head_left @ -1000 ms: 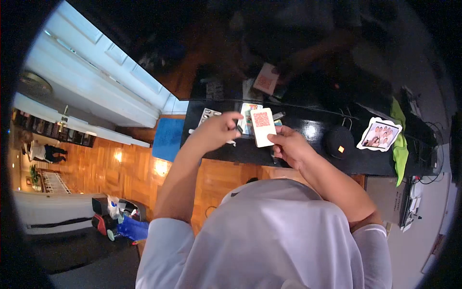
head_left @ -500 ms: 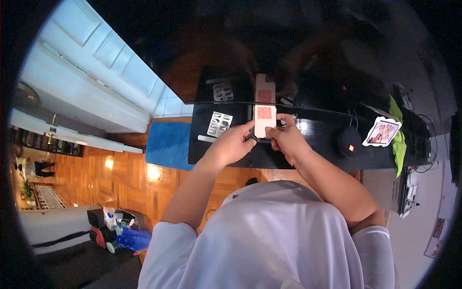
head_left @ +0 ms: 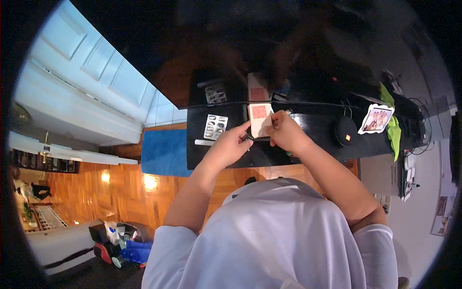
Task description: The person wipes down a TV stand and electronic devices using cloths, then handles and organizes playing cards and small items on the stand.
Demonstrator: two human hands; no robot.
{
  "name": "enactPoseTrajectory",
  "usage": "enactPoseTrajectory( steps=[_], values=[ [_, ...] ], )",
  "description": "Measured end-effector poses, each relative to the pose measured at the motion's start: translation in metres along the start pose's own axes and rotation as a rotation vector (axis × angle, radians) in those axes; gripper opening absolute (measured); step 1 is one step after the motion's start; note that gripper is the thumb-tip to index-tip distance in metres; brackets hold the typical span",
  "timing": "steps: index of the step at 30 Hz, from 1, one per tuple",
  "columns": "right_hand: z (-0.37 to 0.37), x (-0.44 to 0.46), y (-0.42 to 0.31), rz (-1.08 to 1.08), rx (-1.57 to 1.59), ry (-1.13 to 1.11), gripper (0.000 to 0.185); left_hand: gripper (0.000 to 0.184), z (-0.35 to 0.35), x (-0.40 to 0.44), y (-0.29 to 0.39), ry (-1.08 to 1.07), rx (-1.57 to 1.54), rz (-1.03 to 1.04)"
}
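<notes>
A white card or small pad (head_left: 260, 124) with a red printed square lies on the black glossy table (head_left: 308, 130). My left hand (head_left: 233, 145) is at its lower left corner, fingers closed on a small dark object that is mostly hidden, one fingertip at the card's edge. From the right, my right hand (head_left: 285, 129) pinches the card's right edge between thumb and fingers. To the left lie a silver blister-like sheet (head_left: 215, 126) with dark pieces and a short white stick (head_left: 204, 142).
Farther right are a round black object (head_left: 344, 131) with an orange mark, a white-framed photo (head_left: 376, 119) and a bright green leaf-like item (head_left: 393, 137). A dark reflective panel rises behind the table. A blue mat (head_left: 165, 151) lies on the wooden floor.
The card went from being held up in my right hand to lying at the table's back. My left hand moved in beside it; my right hand shifted up along its right edge.
</notes>
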State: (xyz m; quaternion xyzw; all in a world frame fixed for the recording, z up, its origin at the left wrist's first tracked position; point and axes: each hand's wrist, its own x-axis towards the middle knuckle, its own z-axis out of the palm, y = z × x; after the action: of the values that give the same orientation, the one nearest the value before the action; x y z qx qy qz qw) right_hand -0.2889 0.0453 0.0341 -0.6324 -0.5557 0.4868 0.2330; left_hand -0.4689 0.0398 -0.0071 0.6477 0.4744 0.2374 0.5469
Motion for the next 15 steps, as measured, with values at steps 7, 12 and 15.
enactPoseTrajectory(
  steps=[7,12,15],
  values=[
    [0.004,0.001,0.005,-0.010,-0.013,0.026,0.031,0.055,0.003,0.002,-0.010,0.023,-0.030,-0.004],
    [0.003,-0.001,0.005,-0.052,-0.069,0.019,0.035,0.056,0.003,0.001,-0.013,0.031,0.011,0.006],
    [0.005,0.005,0.017,-0.152,-0.251,0.084,0.034,0.056,0.006,0.000,-0.014,0.063,0.032,0.018]
  ],
)
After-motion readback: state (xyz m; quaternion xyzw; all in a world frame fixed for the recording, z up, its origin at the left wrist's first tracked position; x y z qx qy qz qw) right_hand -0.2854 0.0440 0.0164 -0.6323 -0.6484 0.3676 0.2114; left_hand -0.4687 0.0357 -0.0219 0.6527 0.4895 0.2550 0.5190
